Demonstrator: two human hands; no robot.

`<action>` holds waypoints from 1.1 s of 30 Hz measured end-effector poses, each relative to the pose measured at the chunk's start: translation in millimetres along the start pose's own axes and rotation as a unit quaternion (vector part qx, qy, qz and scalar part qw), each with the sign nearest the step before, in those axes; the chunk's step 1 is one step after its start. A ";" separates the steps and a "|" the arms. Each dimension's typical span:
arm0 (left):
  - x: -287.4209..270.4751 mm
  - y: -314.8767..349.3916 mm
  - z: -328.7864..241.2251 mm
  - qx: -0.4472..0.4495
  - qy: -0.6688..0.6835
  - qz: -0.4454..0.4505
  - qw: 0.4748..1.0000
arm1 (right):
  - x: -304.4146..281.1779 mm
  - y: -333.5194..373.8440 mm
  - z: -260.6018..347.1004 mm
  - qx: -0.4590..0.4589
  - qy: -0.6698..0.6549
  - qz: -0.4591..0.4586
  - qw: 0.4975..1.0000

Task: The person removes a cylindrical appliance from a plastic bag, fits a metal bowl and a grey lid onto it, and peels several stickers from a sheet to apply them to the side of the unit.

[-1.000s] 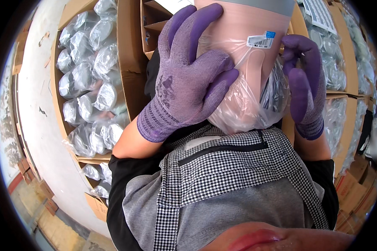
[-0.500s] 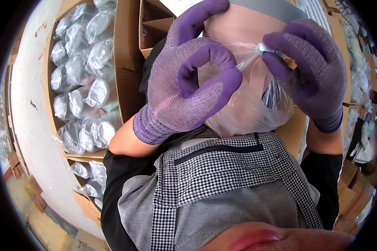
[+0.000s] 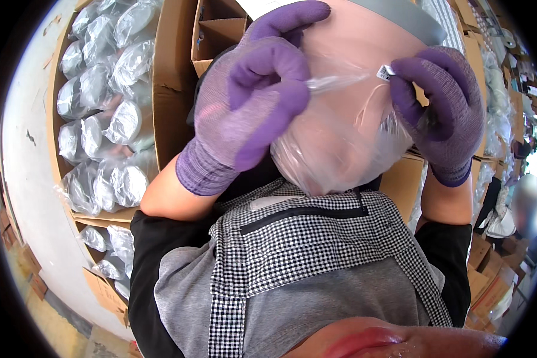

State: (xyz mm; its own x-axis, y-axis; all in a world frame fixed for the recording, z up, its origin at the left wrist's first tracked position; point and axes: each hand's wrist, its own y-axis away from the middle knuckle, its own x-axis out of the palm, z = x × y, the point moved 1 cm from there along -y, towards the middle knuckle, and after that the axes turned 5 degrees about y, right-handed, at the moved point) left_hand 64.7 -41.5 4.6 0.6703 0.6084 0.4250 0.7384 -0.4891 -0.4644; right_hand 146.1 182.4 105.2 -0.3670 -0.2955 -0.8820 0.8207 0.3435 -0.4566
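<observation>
Left carton (image 3: 172,65): bagged pieces (image 3: 124,122) packed tight from its left edge to its right wall; separate bags probably stop them scuffing each other. Partitioned box (image 3: 221,37) just right of it; dividers presumably keep contents apart.

Left hand (image 3: 238,104): thumb and index closed on a twist of the clear bag (image 3: 346,155), drawing it sideways. Reads as keeping the film taut and off the wall. Pink vessel (image 3: 355,30) sits between the hands, tilted, base end toward the apron (image 3: 292,230); what bears its weight is hidden. Right hand (image 3: 440,104): fingertips closed on the right edge of the small label (image 3: 384,73), likely held by the edge to leave its face free. Back of that grip hidden.

Vessel looks: smooth matte pink, round, grey band (image 3: 409,19) at the far end, wrinkled film over the near end.
</observation>
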 end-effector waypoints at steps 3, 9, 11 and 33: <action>-5.6 4.4 -10.2 -0.080 0.117 -0.055 0.988 | -2.2 -8.7 -4.1 -0.009 0.005 -0.013 1.000; 19.1 -50.0 -38.1 0.128 -0.246 0.045 0.960 | -1.7 -14.0 -5.8 -0.002 -0.021 -0.011 1.000; 12.7 -78.6 -31.1 0.191 -0.292 0.126 0.929 | -5.5 -12.6 -11.6 -0.043 -0.007 -0.022 0.999; 2.2 -112.5 11.6 0.093 -0.241 0.168 0.951 | -33.3 -29.7 -19.7 -0.105 -0.018 0.132 0.985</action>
State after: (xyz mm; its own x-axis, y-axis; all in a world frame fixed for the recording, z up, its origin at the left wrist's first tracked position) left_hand -17.7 22.1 48.7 0.7206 0.6756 -0.1558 0.4332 -0.6141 -0.6597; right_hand 125.4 199.5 145.9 -0.1328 -0.2018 -0.9704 0.7758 0.5881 -0.2284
